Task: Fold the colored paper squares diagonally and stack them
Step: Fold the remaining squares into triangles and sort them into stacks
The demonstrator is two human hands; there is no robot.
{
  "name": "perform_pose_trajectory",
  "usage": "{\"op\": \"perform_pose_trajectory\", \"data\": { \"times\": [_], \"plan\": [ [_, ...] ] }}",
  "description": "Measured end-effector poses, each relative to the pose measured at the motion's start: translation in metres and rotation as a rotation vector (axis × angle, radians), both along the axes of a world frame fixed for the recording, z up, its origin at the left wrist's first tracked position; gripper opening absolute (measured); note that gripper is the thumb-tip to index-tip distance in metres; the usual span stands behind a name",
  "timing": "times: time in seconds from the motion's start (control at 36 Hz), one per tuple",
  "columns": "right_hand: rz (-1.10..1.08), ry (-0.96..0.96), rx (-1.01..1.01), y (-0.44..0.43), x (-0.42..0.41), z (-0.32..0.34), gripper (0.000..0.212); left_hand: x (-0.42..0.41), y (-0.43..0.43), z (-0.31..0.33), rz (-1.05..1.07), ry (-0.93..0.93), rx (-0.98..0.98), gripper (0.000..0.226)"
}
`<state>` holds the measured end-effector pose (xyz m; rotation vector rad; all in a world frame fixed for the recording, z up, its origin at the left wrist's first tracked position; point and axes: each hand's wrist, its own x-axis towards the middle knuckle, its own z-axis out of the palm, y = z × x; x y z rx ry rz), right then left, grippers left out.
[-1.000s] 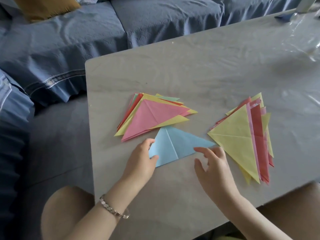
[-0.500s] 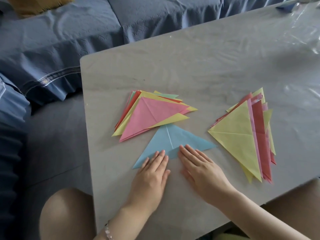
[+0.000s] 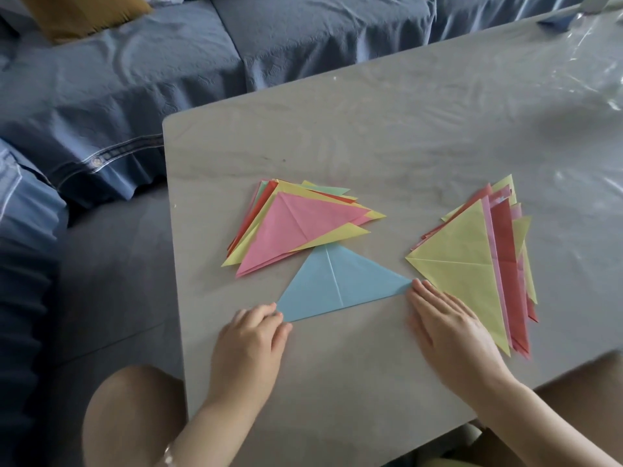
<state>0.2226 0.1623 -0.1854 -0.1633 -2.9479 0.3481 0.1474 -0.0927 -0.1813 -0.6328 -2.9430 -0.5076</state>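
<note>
Blue paper triangle (image 3: 337, 284), already folded, lies flat on the grey counter (image 3: 371, 129). At its left corner the left hand (image 3: 251, 338) touches it with bent fingers; whether they pinch it cannot be told. At its right corner rests the right hand (image 3: 451, 328), flat, fingers straight and together. Just beyond its apex lies a pink-topped stack (image 3: 296, 227), and to its right a yellow-topped stack (image 3: 462, 264).

Left hand (image 3: 251, 345) and right hand (image 3: 451, 328), from mid-edge of blue triangle (image 3: 337, 284) out to its corners
</note>
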Motion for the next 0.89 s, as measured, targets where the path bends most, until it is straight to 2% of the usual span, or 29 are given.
{"op": "perform_pose_trajectory", "data": {
  "times": [0.06, 0.11, 0.19, 0.31, 0.42, 0.56, 0.61, 0.72, 0.81, 0.89],
  "plan": [
    [-0.081, 0.084, -0.072, 0.004, -0.008, 0.007, 0.028, -0.01, 0.01, 0.009, 0.081, -0.079, -0.022, 0.021],
    [-0.197, 0.147, -0.112, 0.013, -0.016, 0.017, 0.01, -0.02, 0.022, 0.017, 0.174, -0.225, -0.091, 0.035],
    [-0.395, 0.109, -0.119, 0.029, -0.028, 0.027, 0.032, -0.03, 0.035, 0.02, 0.236, -0.268, -0.134, 0.056],
    [-0.623, -0.196, -0.117, 0.045, -0.04, 0.036, 0.064, -0.032, 0.043, 0.02, 0.247, -0.274, -0.218, 0.06],
    [-0.675, -0.35, -0.1, 0.048, -0.042, 0.035, 0.074, -0.033, 0.045, 0.019, 0.254, -0.326, -0.199, 0.06],
    [-0.697, -0.256, -0.181, 0.055, -0.041, 0.036, 0.085, -0.028, 0.045, 0.024, 0.245, -0.39, -0.102, 0.043],
    [-0.668, -0.149, -0.236, 0.056, -0.038, 0.036, 0.077, -0.021, 0.046, 0.028, 0.198, -0.372, -0.056, 0.037],
    [-0.613, 0.047, -0.432, 0.055, -0.031, 0.04, 0.048, -0.004, 0.049, 0.046, 0.108, -0.329, 0.178, 0.027],
    [-0.575, 0.139, -0.606, 0.051, -0.027, 0.042, 0.047, -0.009, 0.047, 0.065, 0.097, -0.215, 0.33, 0.018],
    [-0.554, 0.19, -0.671, 0.041, -0.024, 0.045, 0.049, -0.04, 0.038, 0.076, 0.195, -0.103, 0.382, 0.012]
  ]
}}
